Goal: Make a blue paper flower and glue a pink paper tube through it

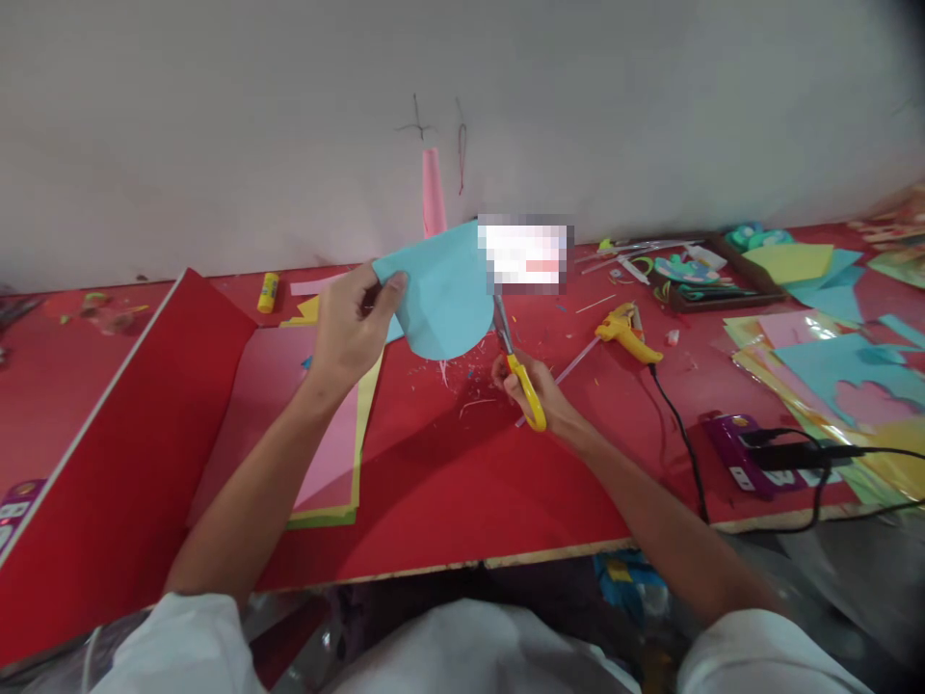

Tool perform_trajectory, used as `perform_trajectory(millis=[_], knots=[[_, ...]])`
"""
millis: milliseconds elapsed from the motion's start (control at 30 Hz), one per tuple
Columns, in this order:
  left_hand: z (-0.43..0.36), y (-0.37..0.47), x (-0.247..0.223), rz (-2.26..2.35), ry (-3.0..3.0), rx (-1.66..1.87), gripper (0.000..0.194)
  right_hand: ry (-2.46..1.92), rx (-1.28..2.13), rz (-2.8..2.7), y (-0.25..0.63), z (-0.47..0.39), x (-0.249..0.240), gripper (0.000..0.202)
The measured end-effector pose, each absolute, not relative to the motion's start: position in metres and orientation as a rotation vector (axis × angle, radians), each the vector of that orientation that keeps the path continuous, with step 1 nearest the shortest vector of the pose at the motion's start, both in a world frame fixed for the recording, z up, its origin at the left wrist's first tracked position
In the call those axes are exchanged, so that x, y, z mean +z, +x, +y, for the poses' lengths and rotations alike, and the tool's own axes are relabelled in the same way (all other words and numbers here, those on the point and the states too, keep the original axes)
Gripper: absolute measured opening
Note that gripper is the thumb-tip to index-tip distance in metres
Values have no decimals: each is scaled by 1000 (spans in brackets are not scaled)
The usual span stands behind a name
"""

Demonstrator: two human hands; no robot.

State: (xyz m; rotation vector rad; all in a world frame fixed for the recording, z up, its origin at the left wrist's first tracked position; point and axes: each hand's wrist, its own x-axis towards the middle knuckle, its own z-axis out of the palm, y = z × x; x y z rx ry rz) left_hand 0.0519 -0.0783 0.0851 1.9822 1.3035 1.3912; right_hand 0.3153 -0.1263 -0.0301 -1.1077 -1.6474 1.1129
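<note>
In my left hand (356, 323) I pinch the left edge of a light blue paper sheet (448, 297), its lower edge cut into a rounded curve. It is held up above the red table. My right hand (531, 390) grips scissors (527, 386) with yellow handles, blades pointing up at the paper's right edge. How far the blades are apart I cannot tell. Thin paper scraps (473, 378) lie on the table below the sheet.
On the left lie stacked coloured papers (329, 472) beside an upright red board (122, 463) and a glue stick (268, 292). To the right are a yellow glue gun (628, 333), a purple power strip (752, 458), a craft tray (708, 304) and papers (824, 371). A wall (289, 125) stands behind.
</note>
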Motion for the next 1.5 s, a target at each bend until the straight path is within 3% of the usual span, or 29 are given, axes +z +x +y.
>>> perform_trajectory(millis=[333,1067,1333,1500], knots=[[-78,47,91,1327,2046,1316,42,-1175,1041,-1699,318,-128,-33,74],[-86,40,112,1420,2257,1048,48,-1202,1063,-1706,315,-125,-29,58],[-85,35,116,1441,2266,942,46,-1348,1092,-1603,319,-124,-32,61],[-79,32,108,1306,2024,1069,43,-1215,1172,-1449,318,-121,-38,65]])
